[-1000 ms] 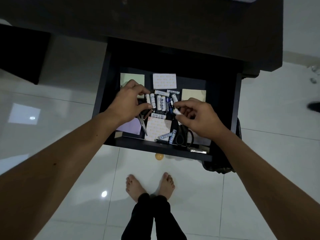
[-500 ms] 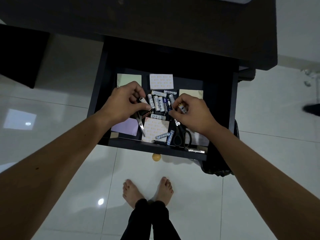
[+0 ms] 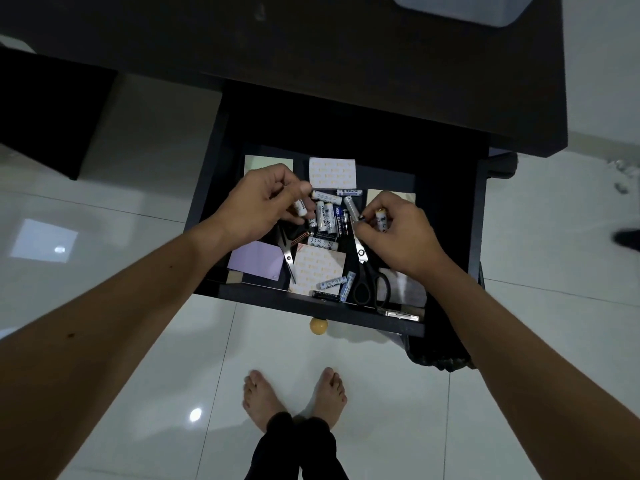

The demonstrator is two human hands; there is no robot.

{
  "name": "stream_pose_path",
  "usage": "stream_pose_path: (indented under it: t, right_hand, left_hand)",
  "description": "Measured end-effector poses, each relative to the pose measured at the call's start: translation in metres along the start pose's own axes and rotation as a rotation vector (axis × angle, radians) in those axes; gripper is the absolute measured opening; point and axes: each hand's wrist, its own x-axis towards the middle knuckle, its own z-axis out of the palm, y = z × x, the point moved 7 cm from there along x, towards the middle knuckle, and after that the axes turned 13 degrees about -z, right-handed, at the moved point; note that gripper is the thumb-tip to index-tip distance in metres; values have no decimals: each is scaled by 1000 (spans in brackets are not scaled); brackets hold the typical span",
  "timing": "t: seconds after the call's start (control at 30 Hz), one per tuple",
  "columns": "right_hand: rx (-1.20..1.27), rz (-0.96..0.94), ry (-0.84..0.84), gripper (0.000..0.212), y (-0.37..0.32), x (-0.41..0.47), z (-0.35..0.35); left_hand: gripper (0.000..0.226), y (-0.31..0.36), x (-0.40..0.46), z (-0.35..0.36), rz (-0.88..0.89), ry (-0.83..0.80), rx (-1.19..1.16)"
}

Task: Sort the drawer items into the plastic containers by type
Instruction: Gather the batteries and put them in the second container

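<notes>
We stand at the dark counter (image 3: 311, 46), where a corner of a pale plastic container (image 3: 460, 8) shows at the far edge, well apart from our work. Below it the open drawer (image 3: 450, 202) holds sticky-note pads, two pairs of scissors and a loose heap of batteries (image 3: 327, 216) in the middle, with a few more near the front wall. Our left hand (image 3: 256, 206) curls its grip round one white battery (image 3: 300, 206). Our right hand (image 3: 398, 233) pinches another battery (image 3: 382, 220) between thumb and fingertips, just beside the blade of the black-handled scissors (image 3: 367, 278). We judge this the gathering step: best to collect only batteries, keep each grip closed so none roll free, steer our right fingers clear of the blade, and carry the handfuls up to one container before turning to notes or scissors.
</notes>
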Motion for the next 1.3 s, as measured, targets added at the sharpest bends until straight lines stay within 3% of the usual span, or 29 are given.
stream_pose_path:
  t: [0.13,0.3,0.5,0.63,0.73,0.97,1.3]
  right_hand:
    - [181,12,-9,21,4,2,-3]
    - [93,25,-7,14,5,8,-1]
    - [53,-31,49,5,3,20,-4]
    - [-46,-21,32,22,8,29,-4]
    - [-108,-6,4,29,12,33,0]
    - [-26,33,-32,17,16,32,-3]
    - [473,126,-68,13,12,26,6]
  left_hand:
    - [10,-3,3,3,-13,1,109]
    - [8,-3,1,4,-10,85,342]
    - [44,1,-2,4,7,156,472]
    - [53,-6,2,2,-27,146,528]
    - [50,-5,3,2,-14,143,520]
    - [39,-4,4,-2,-19,132,409]
    - [25,-6,7,-3,-75,49,90]
